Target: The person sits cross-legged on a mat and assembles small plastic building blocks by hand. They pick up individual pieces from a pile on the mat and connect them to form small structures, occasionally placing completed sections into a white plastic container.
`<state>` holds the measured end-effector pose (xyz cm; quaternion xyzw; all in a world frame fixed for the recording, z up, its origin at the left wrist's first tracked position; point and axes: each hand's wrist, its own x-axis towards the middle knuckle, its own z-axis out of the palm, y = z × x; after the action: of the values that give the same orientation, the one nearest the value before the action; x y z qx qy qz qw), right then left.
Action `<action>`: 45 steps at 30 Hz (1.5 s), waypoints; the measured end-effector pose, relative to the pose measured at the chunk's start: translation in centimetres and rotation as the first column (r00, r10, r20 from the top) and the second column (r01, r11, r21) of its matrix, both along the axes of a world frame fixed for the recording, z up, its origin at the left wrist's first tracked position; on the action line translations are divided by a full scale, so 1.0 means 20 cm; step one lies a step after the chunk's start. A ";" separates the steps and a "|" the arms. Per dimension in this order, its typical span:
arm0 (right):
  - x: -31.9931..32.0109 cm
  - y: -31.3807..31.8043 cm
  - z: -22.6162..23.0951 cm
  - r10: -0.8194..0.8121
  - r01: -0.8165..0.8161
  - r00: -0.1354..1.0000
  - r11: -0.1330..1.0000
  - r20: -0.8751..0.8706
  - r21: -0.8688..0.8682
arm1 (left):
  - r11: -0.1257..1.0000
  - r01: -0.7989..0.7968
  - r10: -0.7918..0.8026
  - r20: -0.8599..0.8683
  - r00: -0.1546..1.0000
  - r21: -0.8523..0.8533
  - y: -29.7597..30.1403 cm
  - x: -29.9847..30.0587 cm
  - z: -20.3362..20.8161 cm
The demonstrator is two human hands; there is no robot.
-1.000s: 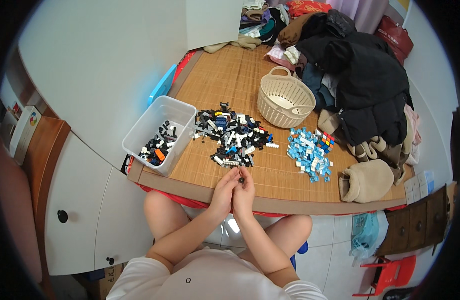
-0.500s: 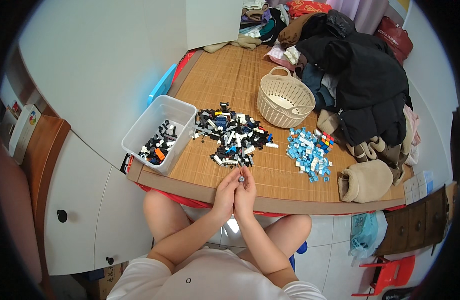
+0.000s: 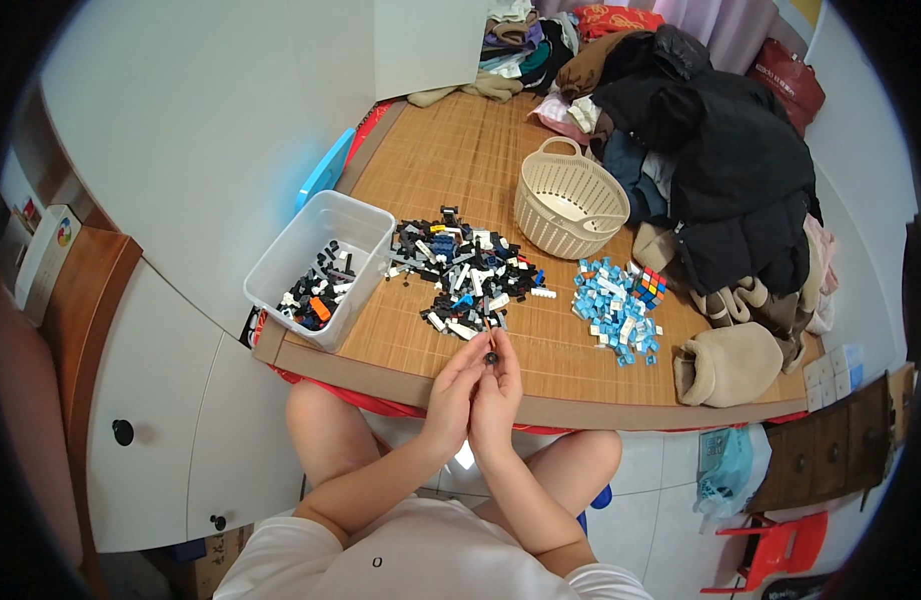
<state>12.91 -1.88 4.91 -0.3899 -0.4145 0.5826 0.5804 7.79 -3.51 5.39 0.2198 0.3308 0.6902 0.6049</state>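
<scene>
Both hands meet at the near edge of the bamboo mat [image 3: 590, 385], fingers curled inward. My left hand [image 3: 450, 395] and my right hand [image 3: 496, 393] press together around a small dark, round toy building piece [image 3: 491, 357]. It shows between the fingertips; its exact shape is too small to tell, and the fingers hide the rest. Just beyond the fingertips spreads a heap of building bricks [image 3: 465, 275], mostly black, white and grey, with a few blue and yellow ones.
Left of the heap stands a clear plastic bin [image 3: 365, 290] with some bricks inside, a blue lid [image 3: 325, 170] behind it. To the right are light-blue and white pieces [image 3: 612, 315], a puzzle cube [image 3: 648, 287], a beige basket [image 3: 570, 230] and piled clothes [image 3: 740, 170].
My hands have shifted slightly to the right, still together. The small piece between the fingertips looked grey before and now shows a dark round side.
</scene>
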 end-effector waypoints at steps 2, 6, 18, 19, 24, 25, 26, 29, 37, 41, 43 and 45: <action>-0.03 -0.01 0.04 0.033 -0.033 0.999 0.999 -0.015 0.031 | 1.000 -0.014 0.014 0.004 1.000 0.013 -0.03 -0.03 0.06; -0.13 -0.04 0.12 0.147 -0.146 0.989 0.988 -0.025 0.053 | 0.996 -0.082 0.083 -0.019 0.996 0.042 -0.08 -0.14 0.14; -0.62 -0.07 0.30 0.489 -0.481 0.872 0.856 0.009 0.189 | 0.906 -0.382 0.398 -0.059 0.916 0.179 -0.21 -0.58 0.33; -0.66 -0.08 0.31 0.507 -0.501 0.862 0.850 0.005 0.164 | 0.896 -0.402 0.420 -0.066 0.905 0.187 -0.21 -0.61 0.32; -0.77 -0.07 0.25 0.558 -0.545 0.829 0.823 -0.043 0.161 | 0.871 -0.456 0.477 -0.085 0.875 0.185 -0.22 -0.70 0.30; -0.78 -0.07 0.25 0.552 -0.543 0.833 0.824 -0.019 0.161 | 0.868 -0.460 0.482 -0.090 0.872 0.189 -0.22 -0.70 0.30; -0.79 -0.06 0.23 0.547 -0.541 0.837 0.826 0.005 0.159 | 0.864 -0.467 0.489 -0.084 0.868 0.189 -0.22 -0.71 0.29; -0.81 -0.06 0.22 0.550 -0.547 0.835 0.826 0.019 0.139 | 0.855 -0.482 0.502 -0.076 0.862 0.190 -0.21 -0.72 0.28; -0.79 -0.07 0.30 0.573 -0.566 0.819 0.817 -0.037 0.112 | 0.813 -0.539 0.566 -0.079 0.821 0.219 -0.21 -0.70 0.30; -0.78 -0.07 0.31 0.586 -0.577 0.805 0.810 -0.093 0.105 | 0.801 -0.553 0.581 -0.077 0.810 0.227 -0.21 -0.69 0.30; -0.76 -0.07 0.31 0.588 -0.578 0.801 0.808 -0.111 0.111 | 0.800 -0.550 0.581 -0.080 0.810 0.240 -0.21 -0.69 0.30; -0.73 -0.07 0.31 0.582 -0.572 0.804 0.813 -0.118 0.111 | 0.815 -0.532 0.561 -0.084 0.823 0.231 -0.21 -0.67 0.31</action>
<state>-1.63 -3.19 11.09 -0.1810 -0.4895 0.7437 0.4177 -5.57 -7.69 11.56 0.2246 0.3540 0.8460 0.3295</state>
